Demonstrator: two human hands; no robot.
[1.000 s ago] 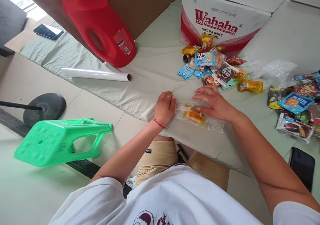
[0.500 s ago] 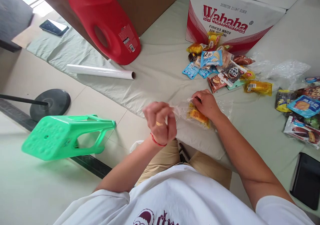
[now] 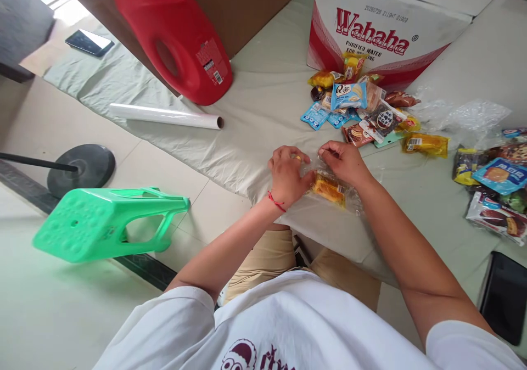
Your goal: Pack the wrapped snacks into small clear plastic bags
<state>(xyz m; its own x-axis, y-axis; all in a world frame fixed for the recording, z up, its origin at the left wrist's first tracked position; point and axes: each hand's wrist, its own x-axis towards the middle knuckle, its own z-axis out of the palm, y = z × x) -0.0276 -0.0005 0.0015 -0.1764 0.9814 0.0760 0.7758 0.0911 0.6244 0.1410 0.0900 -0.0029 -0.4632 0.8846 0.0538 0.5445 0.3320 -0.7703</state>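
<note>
A yellow-wrapped snack [image 3: 329,189] lies in a clear plastic bag [image 3: 352,197] near the table's front edge. My right hand [image 3: 346,164] has its thumb and fingertips pinched on the upper part of that bag. On the bag's left side is my left hand [image 3: 288,175], a ring on one finger and a red cord at the wrist. Its fingers are curved and apart from the thumb, which reaches the left end of the snack. Some of the thin plastic is hidden beneath both hands.
Behind my hands, a heap of wrapped snacks [image 3: 349,96] sits against a Wahaha carton [image 3: 379,35]. Crumpled plastic [image 3: 473,115] and more snacks [image 3: 500,175] lie to the right. A red jug [image 3: 193,46] and a white roll [image 3: 164,116] are left; a green stool [image 3: 102,222] is off the table.
My left hand has moved right and forward, from left of the bag to over its left side, and its fingers have opened. My right hand stays almost in place at the bag.
</note>
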